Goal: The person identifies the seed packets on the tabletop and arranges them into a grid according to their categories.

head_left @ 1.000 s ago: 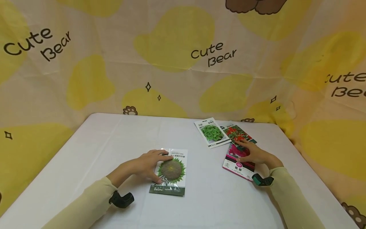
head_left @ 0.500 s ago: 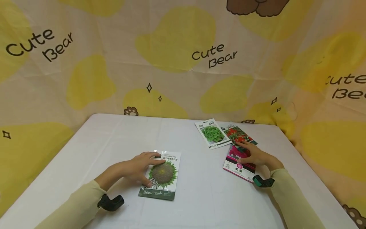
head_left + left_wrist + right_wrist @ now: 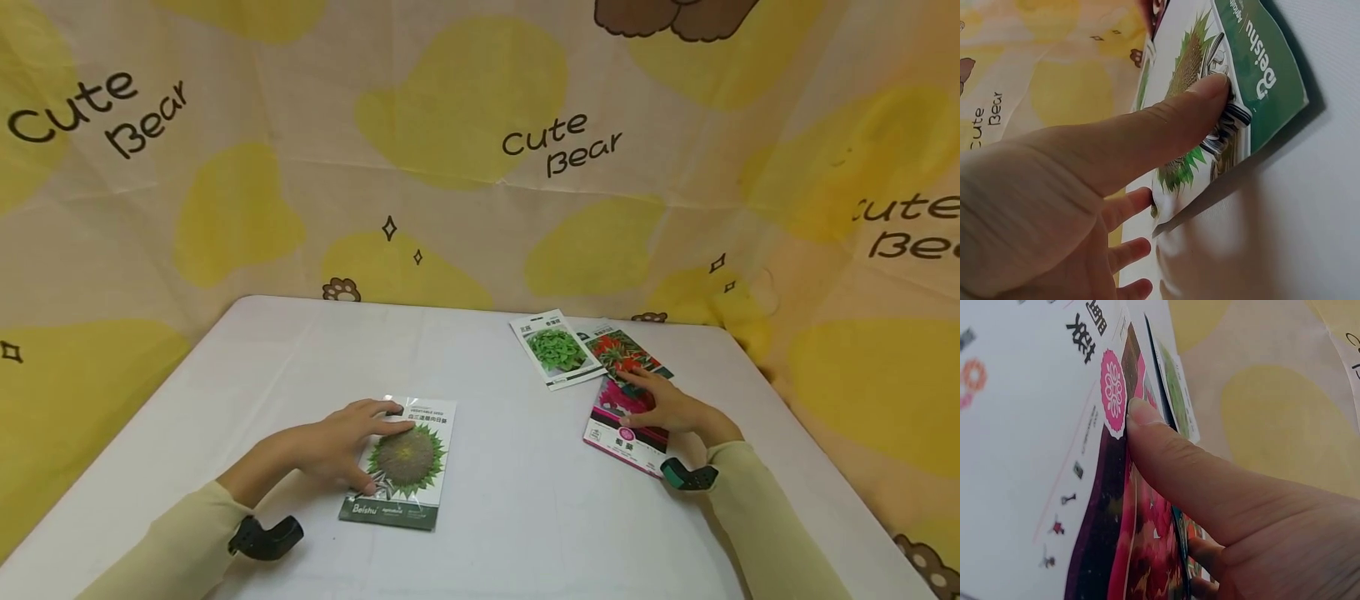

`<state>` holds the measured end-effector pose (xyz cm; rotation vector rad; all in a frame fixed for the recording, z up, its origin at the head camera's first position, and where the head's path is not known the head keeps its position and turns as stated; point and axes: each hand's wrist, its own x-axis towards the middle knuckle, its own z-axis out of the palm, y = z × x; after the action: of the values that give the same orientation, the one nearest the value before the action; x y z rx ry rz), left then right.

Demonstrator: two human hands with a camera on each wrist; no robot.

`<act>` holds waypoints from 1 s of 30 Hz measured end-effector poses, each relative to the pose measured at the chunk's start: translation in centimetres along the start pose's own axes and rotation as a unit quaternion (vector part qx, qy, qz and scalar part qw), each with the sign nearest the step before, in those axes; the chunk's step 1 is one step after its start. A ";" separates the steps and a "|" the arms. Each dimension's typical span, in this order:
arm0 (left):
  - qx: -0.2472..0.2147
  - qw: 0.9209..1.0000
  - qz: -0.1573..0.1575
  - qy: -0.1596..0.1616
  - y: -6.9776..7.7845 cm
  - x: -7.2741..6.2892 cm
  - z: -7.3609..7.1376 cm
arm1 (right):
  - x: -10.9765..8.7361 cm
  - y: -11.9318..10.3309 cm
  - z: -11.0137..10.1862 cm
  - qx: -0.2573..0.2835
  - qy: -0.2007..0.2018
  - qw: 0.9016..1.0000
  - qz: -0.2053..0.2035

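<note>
A printed cloth (image 3: 450,100) hung behind the white table (image 3: 517,500), past its far edge. Over the table's left half, well in from its left edge, the left hand (image 3: 333,442) spread loosely across the sunflower packet (image 3: 412,458), thumb and straight fingers touching its face without grasping it; such a span probably steadied a thin, slippery thing better than one fingertip would. Toward the right edge, the right hand (image 3: 667,404) lay equally relaxed, its thumb on the pink packet (image 3: 630,440) and its longer fingers against the red packet (image 3: 611,343), neither clenched nor grasping, perhaps simply weighing the pair down. Those two met beneath that hand, which hid much of how they overlapped. Near the far edge, toward the far right corner, the green packet (image 3: 557,350) covered a corner of the red one, so the three made a loose cluster, well apart from the sunflower packet. A dark device sat at the left wrist (image 3: 266,537) and another at the right (image 3: 688,475). As for writing, the cloth repeated "Cute Bear"; the sunflower packet read "VEGETABLE SEED" above and "Beishu" on its green band; the pink one bore 蜀葵, hollyhock. The red packet's lettering was too small to read.
</note>
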<state>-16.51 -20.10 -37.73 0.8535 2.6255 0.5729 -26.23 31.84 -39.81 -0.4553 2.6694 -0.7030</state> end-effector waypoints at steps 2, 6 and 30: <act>-0.003 1.000 0.005 0.005 -0.2 -0.4 0.0 | 0.0 -0.1 0.0 -0.001 0.001 1.000 0.000; -0.006 1.000 0.012 0.015 -0.6 -1.3 0.0 | -0.1 -0.3 0.0 -0.005 0.000 1.000 -0.001; -0.030 0.999 0.011 0.037 -4.2 -6.4 -0.3 | -0.3 -0.8 0.0 -0.006 0.000 1.000 0.008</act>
<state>-13.74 -27.17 -38.28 0.8595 2.6522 0.6983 -25.81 31.29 -39.36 -0.4359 2.6748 -0.6830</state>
